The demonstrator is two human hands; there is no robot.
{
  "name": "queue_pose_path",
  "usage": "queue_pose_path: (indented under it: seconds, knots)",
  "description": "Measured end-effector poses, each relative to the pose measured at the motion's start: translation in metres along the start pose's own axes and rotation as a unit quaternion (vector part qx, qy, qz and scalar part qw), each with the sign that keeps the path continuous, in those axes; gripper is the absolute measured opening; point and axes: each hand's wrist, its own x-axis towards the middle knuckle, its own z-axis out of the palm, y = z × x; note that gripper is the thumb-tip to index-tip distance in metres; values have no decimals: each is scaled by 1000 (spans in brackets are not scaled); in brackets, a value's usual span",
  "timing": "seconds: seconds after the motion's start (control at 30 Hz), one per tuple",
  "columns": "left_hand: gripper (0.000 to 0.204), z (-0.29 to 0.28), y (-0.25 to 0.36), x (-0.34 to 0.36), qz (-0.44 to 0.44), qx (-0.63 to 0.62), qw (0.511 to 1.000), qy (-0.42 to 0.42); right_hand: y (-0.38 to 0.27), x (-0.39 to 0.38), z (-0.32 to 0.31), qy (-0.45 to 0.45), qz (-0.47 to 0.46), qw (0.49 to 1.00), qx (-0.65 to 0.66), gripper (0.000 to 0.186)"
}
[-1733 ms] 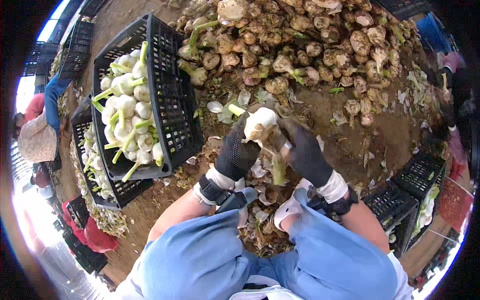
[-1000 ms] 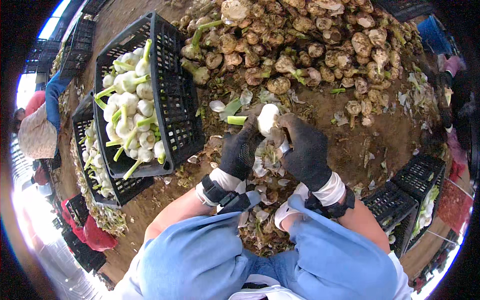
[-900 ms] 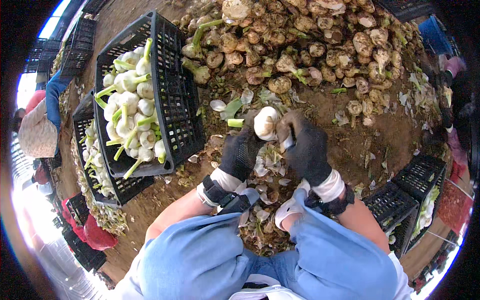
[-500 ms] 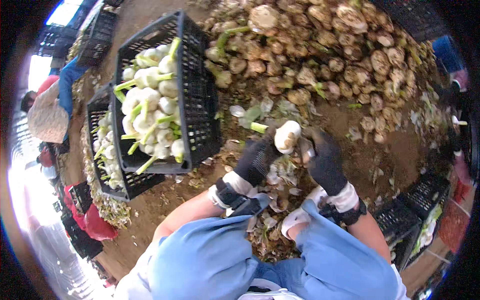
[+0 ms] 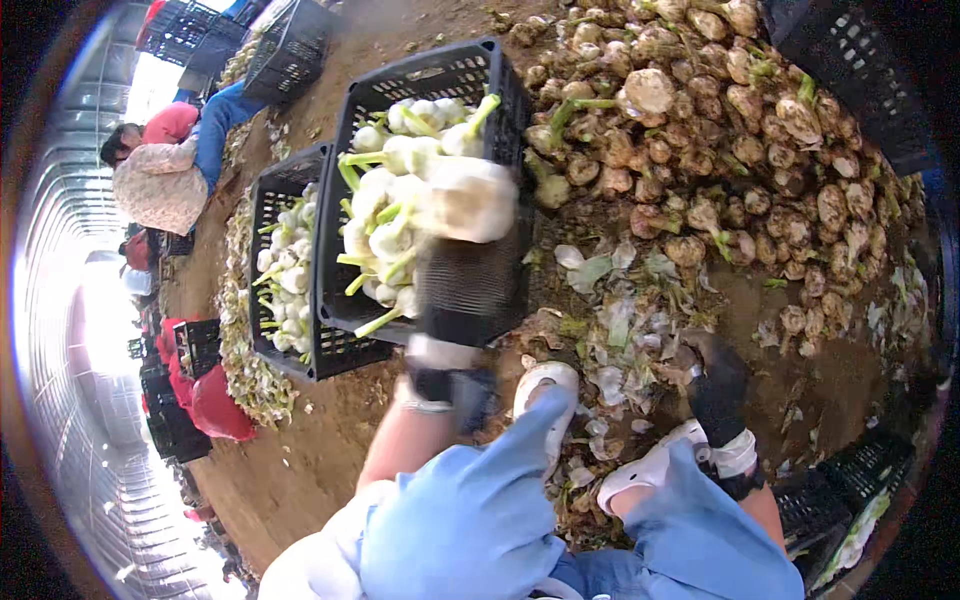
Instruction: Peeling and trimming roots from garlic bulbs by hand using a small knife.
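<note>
Garlic bulb (image 5: 468, 201) fills the fingers of the left hand (image 5: 463, 290) over a black crate (image 5: 420, 76) — gentle, low release should limit bruising — right hand (image 5: 716, 385) too blurred to tell its fingers.

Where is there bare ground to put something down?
Bare brown floor lies between the black crates and the left forearm. A lightly littered patch lies right of the right hand, below the garlic heap. Peelings crowd the space between the shoes.
</note>
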Motion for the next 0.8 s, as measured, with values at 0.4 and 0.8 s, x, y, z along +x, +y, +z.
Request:
queue_pose_path:
  seconds: [0.4,0.8]
  knots:
    - [46,30,-6,-16,-254,-634,701,-203,87,117,-4,71,48,963,-256,43]
    - [74,104,-68,-58,-189,-183,916,-304,85,90,-5,173,-59,975,-129,44]
